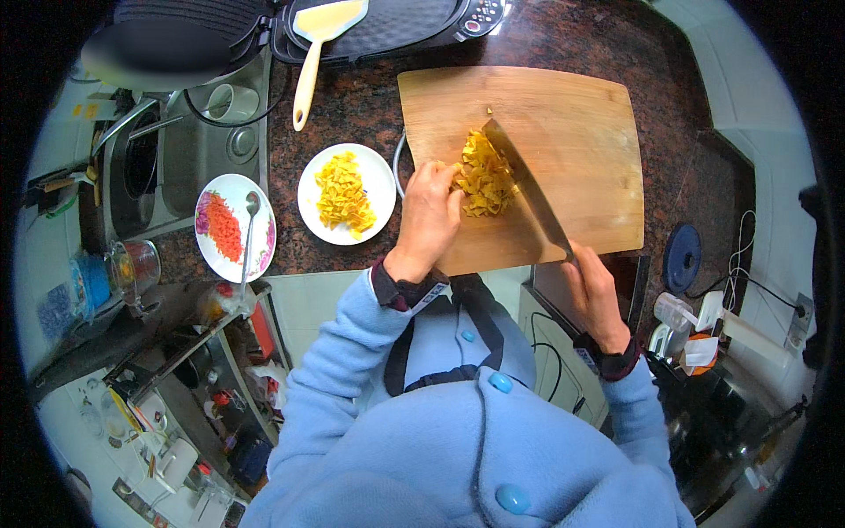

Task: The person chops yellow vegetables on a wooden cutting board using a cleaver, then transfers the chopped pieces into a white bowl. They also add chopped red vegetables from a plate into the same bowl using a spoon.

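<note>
My right hand (597,294) grips the handle of a broad-bladed cleaver (531,198), its blade slanting up and to the left over a wooden cutting board (581,145). Against the blade's left side lies a heap of chopped yellow food pieces (487,178). My left hand (430,211) is at the heap's left edge, fingers bent and touching the pieces; whether it pinches any is hidden. Left of the board stands a white plate (310,218) with more yellow pieces. Farther left is a flowered oval plate (254,270) with finely chopped orange food and a metal spoon (249,228).
An open electric griddle (396,33) stands at the back, with a cream spatula (309,82) across its edge. The sink (191,158) holds a cup (232,103). A glass mug (135,267) is far left; a blue round lid (682,257) lies right of the board.
</note>
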Tool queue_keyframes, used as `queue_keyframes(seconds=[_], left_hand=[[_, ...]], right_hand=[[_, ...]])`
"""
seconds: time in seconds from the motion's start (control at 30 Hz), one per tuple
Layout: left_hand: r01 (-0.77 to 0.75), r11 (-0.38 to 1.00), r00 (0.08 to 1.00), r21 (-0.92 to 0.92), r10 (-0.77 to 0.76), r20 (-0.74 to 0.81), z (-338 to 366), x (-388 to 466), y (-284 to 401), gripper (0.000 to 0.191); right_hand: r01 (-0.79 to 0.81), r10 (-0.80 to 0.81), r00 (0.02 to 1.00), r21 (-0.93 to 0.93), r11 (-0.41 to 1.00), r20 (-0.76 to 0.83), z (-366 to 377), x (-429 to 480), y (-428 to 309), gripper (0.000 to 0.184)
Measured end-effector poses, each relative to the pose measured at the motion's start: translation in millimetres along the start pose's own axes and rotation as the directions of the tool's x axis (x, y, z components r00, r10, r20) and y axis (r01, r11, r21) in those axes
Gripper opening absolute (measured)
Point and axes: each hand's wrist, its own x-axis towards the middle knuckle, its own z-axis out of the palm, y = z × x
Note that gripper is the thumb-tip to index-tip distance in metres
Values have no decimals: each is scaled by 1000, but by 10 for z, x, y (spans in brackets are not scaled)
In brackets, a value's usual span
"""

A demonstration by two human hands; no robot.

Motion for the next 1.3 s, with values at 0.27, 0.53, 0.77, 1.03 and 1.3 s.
queue_keyframes(seconds=[0.27,0.53,0.77,1.03,1.3], left_hand=[[-117,980,987,159,98,124,-11,119,172,88],[-44,990,979,132,16,205,167,150,195,77],[-51,998,989,28,46,141,295,120,273,67],[-40,991,999,-125,42,15,72,151,245,25],[50,981,998,-188,-56,-29,252,131,279,13]], right_hand=[[-404,566,788,897,177,243,262,-524,51,24],[-419,579,754,906,60,310,629,-726,66,22],[-433,434,801,900,-55,413,894,-444,-24,26],[-355,410,799,895,-268,440,781,-510,85,28],[-319,455,800,920,-229,391,617,-622,169,25]])
